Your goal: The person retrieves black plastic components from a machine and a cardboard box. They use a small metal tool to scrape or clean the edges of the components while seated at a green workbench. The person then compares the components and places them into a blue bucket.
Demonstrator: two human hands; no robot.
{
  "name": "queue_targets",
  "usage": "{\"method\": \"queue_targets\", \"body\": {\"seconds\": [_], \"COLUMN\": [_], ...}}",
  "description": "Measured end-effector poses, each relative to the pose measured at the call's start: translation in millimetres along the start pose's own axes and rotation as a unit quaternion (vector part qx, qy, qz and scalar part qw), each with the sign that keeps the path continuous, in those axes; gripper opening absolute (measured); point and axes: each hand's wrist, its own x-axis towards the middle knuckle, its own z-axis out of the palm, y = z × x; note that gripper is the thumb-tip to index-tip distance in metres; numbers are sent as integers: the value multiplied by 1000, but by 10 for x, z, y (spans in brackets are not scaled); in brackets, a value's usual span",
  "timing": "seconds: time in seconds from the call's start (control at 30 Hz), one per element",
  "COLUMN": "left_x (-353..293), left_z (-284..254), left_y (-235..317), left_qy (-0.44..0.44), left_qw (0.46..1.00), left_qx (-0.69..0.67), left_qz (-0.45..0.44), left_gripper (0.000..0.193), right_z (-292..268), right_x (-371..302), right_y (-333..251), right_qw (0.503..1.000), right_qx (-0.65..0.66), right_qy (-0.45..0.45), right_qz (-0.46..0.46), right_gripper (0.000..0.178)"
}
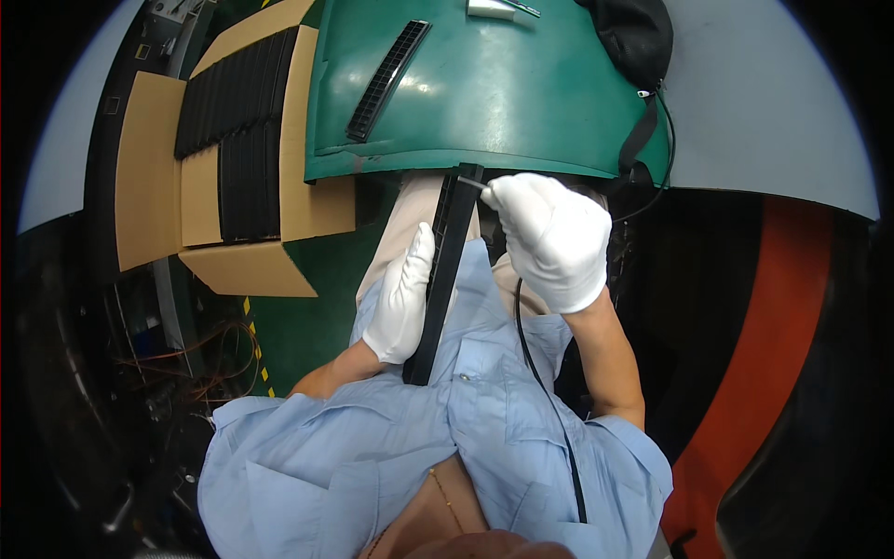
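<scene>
My left hand (402,303), in a white glove, holds a long narrow black plastic part (445,279) against my lap and shirt. The part is tilted, its far end close to the edge of the green table mat. My right hand (556,238), also white-gloved, is closed around a slim tool; only its thin metal tip (472,183) shows, at the part's far end. The glove hides the tool's handle. On the green mat (466,102) lies a similar black slotted strip (388,80), slanted.
To the left stands an open cardboard box (149,172) with stacked black strips (250,177). A black bag (638,42) with a strap lies at the table's far right. A white block (491,9) sits at the far edge. A black cord (540,373) runs down my front.
</scene>
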Motion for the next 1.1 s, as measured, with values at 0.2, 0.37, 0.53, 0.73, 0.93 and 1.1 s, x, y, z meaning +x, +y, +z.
{"method": "queue_targets", "body": {"seconds": [0.2,0.37,0.53,0.73,0.93,1.1], "left_x": [72,533,591,425,392,383], "left_z": [-33,-280,-112,72,86,94], "left_y": [-11,-183,-206,140,101,65], "left_qy": [10,-70,-44,54,13,-14], "left_qw": [989,941,983,988,983,987], "left_qx": [106,201,-2,54,61,51], "left_qz": [100,263,177,138,172,154], "left_gripper": [57,47,59,76,76,73], "right_z": [117,29,221,-51,-19,-149], "right_x": [13,114,-40,-126,-135,-184], "right_y": [354,85,-176,-258,-51,-56], "right_qw": [983,818,925,911,986,988], "right_qx": [90,434,263,244,133,20], "right_qy": [-14,-113,-135,-156,-93,-143], "right_qz": [157,360,237,294,33,-63], "right_gripper": [15,35,42,33,17,21]}}
